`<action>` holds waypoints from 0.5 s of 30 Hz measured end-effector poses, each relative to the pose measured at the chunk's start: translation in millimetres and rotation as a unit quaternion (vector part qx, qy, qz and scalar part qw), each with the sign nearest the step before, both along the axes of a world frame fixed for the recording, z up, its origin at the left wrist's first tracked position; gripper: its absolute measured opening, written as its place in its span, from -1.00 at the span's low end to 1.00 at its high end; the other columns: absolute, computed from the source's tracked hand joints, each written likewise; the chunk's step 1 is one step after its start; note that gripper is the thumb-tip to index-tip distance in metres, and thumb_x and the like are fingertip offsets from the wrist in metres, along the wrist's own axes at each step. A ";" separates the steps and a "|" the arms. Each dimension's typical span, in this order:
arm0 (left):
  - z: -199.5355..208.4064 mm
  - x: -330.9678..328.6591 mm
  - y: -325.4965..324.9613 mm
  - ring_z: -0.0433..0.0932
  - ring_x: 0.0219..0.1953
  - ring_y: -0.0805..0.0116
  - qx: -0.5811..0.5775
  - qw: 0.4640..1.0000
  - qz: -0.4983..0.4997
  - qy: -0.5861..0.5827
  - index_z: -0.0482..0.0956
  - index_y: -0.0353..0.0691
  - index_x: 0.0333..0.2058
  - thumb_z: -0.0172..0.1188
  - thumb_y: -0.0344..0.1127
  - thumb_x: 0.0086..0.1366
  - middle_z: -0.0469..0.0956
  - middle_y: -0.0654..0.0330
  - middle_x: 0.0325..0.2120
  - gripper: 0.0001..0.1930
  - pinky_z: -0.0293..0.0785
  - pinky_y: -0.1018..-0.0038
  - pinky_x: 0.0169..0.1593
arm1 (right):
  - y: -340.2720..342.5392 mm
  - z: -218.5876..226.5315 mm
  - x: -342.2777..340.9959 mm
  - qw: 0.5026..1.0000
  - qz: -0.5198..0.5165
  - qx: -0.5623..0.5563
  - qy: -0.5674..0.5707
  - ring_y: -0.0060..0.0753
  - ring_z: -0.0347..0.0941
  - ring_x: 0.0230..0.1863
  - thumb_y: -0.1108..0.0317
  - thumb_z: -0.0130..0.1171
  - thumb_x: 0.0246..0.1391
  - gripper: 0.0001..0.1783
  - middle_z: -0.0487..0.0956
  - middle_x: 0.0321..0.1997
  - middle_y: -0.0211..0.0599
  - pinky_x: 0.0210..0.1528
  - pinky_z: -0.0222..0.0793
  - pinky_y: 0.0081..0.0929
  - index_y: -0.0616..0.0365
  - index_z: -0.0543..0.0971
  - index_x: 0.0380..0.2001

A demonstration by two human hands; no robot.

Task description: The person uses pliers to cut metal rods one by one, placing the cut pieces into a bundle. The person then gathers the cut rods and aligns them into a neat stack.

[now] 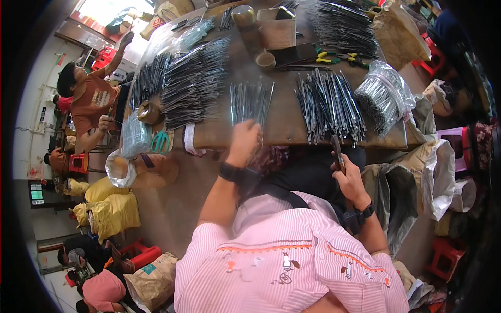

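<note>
At the table's front edge, my left hand (pixel 245 140) lies over the lower ends of a small bunch of thin shiny strips (pixel 251 101). Its fingers are curled and blurred; what they grip, if anything, I cannot make out. My right hand (pixel 349 180) is closed round a slim dark tool with a brown handle (pixel 338 155), its tip up at the table edge. Just beyond that tip lies a fanned pile of dark thin metal strips (pixel 327 104). To its right is a clear plastic bag (pixel 385 96) packed with similar silvery pieces.
Larger strip piles (pixel 193 83) cover the table's left, with another pile (pixel 342 26) at the far right. Teal-handled scissors (pixel 160 142), tape rolls (pixel 265 61) and yellow-green pliers (pixel 327 57) lie around. Sacks (pixel 396 198) stand beside my right arm. A co-worker (pixel 91 99) is at left.
</note>
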State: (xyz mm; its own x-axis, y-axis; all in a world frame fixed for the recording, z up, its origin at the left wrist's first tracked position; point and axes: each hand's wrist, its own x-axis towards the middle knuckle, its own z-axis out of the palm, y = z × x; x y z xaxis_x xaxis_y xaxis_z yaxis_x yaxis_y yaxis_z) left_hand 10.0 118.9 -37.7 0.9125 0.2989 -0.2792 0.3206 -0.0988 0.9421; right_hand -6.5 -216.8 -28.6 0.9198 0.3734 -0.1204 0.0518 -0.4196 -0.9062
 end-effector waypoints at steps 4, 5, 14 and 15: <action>-11.6 -0.1 1.8 0.53 -0.50 0.50 -0.110 0.992 0.052 0.036 0.52 -0.41 -0.36 0.05 -0.39 0.33 0.52 0.17 -0.51 -0.83 0.49 0.59 -0.47 | -1.5 -1.3 -3.2 0.999 -0.017 0.040 0.029 -0.22 0.51 -0.36 0.48 -0.02 -0.08 -0.49 0.55 -0.41 -0.17 -0.23 0.42 -0.38 0.24 0.42 0.04; -10.3 -0.6 0.0 0.55 -0.46 0.44 -0.071 0.996 0.041 0.042 0.52 -0.41 -0.32 0.06 -0.38 0.32 0.53 0.13 -0.48 -0.83 0.51 0.54 -0.43 | -2.3 -1.6 -3.9 0.998 -0.021 0.048 0.032 -0.25 0.51 -0.37 0.48 -0.02 -0.08 -0.49 0.55 -0.42 -0.18 -0.24 0.43 -0.40 0.25 0.42 0.04; 29.2 -3.4 -41.9 0.51 -0.10 -0.07 0.460 0.884 -0.025 -0.078 0.55 -0.36 -0.12 0.22 -0.12 0.18 0.52 -0.13 -0.18 -0.58 0.43 0.20 -0.03 | -18.4 2.3 -9.4 0.983 -0.091 0.121 0.104 -0.55 0.45 -0.53 0.55 -0.10 -0.06 -0.50 0.53 -0.44 -0.30 -0.47 0.39 -0.57 0.27 0.43 0.04; 27.7 5.1 -50.2 0.52 -0.12 -0.07 0.398 0.913 -0.046 -0.079 0.52 -0.38 -0.12 0.23 -0.12 0.17 0.54 -0.12 -0.21 -0.56 0.43 0.18 -0.04 | -17.8 3.3 -9.8 0.978 -0.104 0.131 0.124 -0.56 0.45 -0.53 0.55 -0.10 -0.05 -0.50 0.53 -0.44 -0.31 -0.49 0.38 -0.58 0.27 0.43 0.04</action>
State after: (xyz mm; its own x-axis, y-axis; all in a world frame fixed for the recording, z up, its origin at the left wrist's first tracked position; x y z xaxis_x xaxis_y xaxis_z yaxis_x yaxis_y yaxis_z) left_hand 15.1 68.6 -9.9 0.9540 0.2698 0.1307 0.1427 -0.7922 0.5933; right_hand -16.3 -234.7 -25.3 0.9337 0.2301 -0.2742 -0.2446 -0.1492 -0.9581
